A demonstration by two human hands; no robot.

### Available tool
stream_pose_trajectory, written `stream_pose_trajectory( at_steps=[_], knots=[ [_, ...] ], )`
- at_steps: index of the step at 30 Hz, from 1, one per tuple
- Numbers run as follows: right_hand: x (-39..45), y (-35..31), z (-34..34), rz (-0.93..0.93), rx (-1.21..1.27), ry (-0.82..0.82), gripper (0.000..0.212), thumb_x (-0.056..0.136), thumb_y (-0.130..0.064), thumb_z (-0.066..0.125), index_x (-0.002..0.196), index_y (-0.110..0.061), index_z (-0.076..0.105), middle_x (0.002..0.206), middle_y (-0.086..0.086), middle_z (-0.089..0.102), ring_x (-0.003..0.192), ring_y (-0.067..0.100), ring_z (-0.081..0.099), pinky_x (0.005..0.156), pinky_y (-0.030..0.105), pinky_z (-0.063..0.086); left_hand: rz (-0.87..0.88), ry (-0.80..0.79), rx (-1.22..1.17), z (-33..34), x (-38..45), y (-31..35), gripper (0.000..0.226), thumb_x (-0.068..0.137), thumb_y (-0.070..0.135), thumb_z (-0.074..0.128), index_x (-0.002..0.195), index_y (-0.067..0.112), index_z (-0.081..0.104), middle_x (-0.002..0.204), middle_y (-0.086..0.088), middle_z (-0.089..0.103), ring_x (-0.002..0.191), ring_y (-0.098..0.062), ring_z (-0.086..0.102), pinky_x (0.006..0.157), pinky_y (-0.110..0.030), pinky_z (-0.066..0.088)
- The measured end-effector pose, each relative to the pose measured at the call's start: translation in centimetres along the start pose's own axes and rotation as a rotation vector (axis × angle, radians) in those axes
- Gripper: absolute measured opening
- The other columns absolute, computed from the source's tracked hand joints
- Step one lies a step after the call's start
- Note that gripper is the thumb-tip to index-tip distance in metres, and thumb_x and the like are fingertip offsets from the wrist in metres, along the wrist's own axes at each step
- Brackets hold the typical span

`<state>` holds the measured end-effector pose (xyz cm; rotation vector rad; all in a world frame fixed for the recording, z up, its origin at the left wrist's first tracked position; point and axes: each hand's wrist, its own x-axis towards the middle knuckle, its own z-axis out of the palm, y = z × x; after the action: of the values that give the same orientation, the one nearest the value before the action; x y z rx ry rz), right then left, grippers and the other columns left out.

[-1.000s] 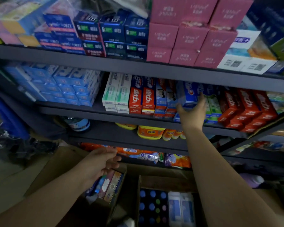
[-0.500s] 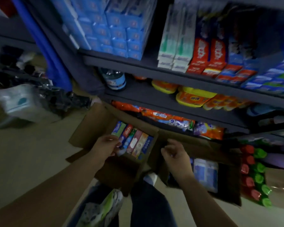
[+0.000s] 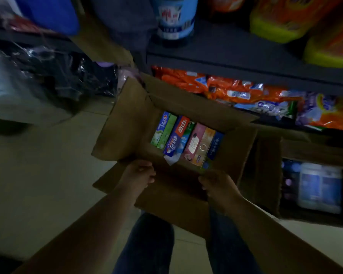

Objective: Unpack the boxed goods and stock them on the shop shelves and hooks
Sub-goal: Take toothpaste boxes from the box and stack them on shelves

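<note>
1. The open brown corrugated cardboard carton (image 3: 127, 123) looks matt and papery.
2. The coloured toothpaste boxes (image 3: 186, 139) inside it are smooth printed card with a slight sheen.
3. The orange detergent pouches (image 3: 236, 91) are glossy, crinkled plastic film.
4. The dark grey shelf board (image 3: 246, 62) looks matt, painted metal.
5. The pale floor (image 3: 38, 175) looks smooth.

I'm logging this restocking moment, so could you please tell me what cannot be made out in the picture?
Head view only:
- Fingertips of the left hand and right hand: curled over the cardboard box near wall, so each grip's inner side is hidden.
- Lower ends of the toothpaste boxes: hidden by that wall.
- Second carton's contents: blurred and dark.
- Blue-labelled bottle: top cut off by the upper edge.
</note>
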<state>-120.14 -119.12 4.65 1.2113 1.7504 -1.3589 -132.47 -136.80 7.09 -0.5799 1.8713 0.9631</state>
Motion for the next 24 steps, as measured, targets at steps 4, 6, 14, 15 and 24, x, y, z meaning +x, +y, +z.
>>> stream_pose_trajectory(
  at_steps=[4,6,14,15,24],
  knots=[
    [5.8,1.2,3.4,-0.03,-0.092,-0.064,0.012,0.096,-0.023,0.052,0.106,-0.022,0.058,0.096,0.002,0.064,0.088,0.017,0.063,0.082,0.034,0.053,0.021,-0.024,0.038,1.1,7.2,-2.6,0.011,0.095,0.011,0.051,0.1,0.02,0.055,0.103,-0.007,0.064,0.081,-0.012,0.06,0.06,-0.021,0.039],
    [9.1,1.7,4.4,-0.033,-0.12,-0.049,0.011,0.096,-0.023,0.052,0.105,-0.022,0.058,0.092,-0.001,0.062,0.082,0.013,0.061,0.074,0.028,0.05,0.049,-0.03,0.09,2.2,10.8,-3.7,0.012,0.096,0.01,0.049,0.099,0.02,0.054,0.104,-0.008,0.063,0.079,-0.01,0.059,0.059,-0.019,0.038],
    [24.0,3.8,8.3,-0.006,-0.054,0.146,0.017,0.098,-0.027,0.051,0.111,-0.018,0.055,0.097,-0.003,0.06,0.083,0.013,0.058,0.074,0.024,0.048,0.19,-0.007,0.339,7.6,25.9,-6.1,0.031,0.089,0.012,0.06,0.119,0.005,0.056,0.115,-0.018,0.064,0.103,-0.035,0.062,0.09,-0.044,0.051],
    [26.3,4.1,9.3,-0.025,-0.056,0.194,0.015,0.097,-0.024,0.051,0.109,-0.018,0.056,0.106,0.003,0.063,0.092,0.019,0.06,0.08,0.026,0.047,0.202,0.0,0.341,8.3,27.6,-6.2,0.037,0.087,0.014,0.064,0.121,0.006,0.053,0.114,-0.016,0.063,0.103,-0.034,0.062,0.091,-0.044,0.051],
    [37.1,6.0,13.5,-0.305,0.248,0.543,0.023,0.093,-0.006,0.05,0.111,-0.01,0.064,0.107,0.008,0.066,0.101,0.026,0.06,0.083,0.028,0.045,0.385,0.043,0.292,12.9,38.6,-8.1,0.034,0.067,0.028,0.082,0.086,0.027,0.053,0.107,-0.012,0.069,0.085,-0.017,0.068,0.081,-0.045,0.056]
  ],
)
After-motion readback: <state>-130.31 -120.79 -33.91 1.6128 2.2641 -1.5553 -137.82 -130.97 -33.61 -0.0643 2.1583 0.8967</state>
